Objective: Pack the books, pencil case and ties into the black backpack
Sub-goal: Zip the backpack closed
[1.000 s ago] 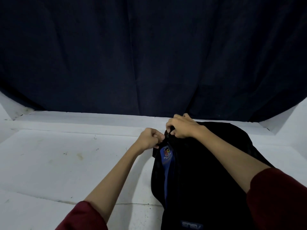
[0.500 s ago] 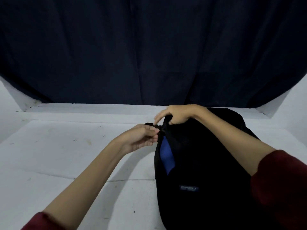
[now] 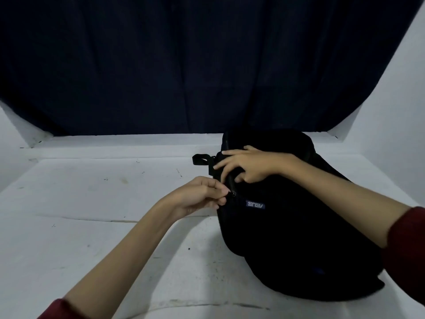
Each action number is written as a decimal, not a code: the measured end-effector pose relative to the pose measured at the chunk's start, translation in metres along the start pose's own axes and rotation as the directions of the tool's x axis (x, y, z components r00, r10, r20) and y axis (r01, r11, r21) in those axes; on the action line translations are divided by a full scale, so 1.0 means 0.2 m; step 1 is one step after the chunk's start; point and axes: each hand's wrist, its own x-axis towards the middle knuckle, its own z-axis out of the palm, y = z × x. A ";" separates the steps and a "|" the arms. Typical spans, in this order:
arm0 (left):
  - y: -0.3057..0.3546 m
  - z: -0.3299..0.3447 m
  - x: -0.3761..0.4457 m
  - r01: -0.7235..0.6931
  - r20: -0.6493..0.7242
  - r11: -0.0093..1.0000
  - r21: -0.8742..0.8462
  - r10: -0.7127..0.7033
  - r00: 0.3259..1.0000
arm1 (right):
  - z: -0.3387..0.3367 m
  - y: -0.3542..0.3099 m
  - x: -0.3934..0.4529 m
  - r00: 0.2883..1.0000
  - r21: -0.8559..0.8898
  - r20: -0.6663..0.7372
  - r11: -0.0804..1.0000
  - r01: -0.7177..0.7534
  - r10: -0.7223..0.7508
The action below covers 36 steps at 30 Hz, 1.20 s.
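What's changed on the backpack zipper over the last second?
The left hand has drawn the zipper pull toward the person along the side of the black backpack, closing the gap: the blue lining seen earlier is now hidden. The right hand moved from pinching the top to holding the bag beside the zipper. The backpack remains on the white table.

Both forearms are bare from wrist to near the elbow, with dark red sleeves (image 3: pixel 404 252) pushed up; both hands are bare, without rings.

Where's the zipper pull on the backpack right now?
In the head view it is on the black backpack's left edge, pinched by the left hand, just left of the logo patch.
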 end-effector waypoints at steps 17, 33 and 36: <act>-0.17 0.30 -0.09 -0.061 -0.303 0.981 0.186 0.116 0.946 | 0.37 -0.09 -0.61 0.925 0.415 -0.318 0.908 -0.060 0.207; -0.13 0.52 -0.14 -0.121 -0.464 0.917 -0.381 -0.076 0.882 | 0.71 -0.14 -0.79 0.798 -0.165 -0.600 0.985 -0.047 -0.062; -0.12 0.55 -0.13 -0.165 -0.455 0.932 -0.322 0.000 0.890 | 0.55 -0.07 -0.94 0.751 0.117 -0.654 0.993 -0.018 0.090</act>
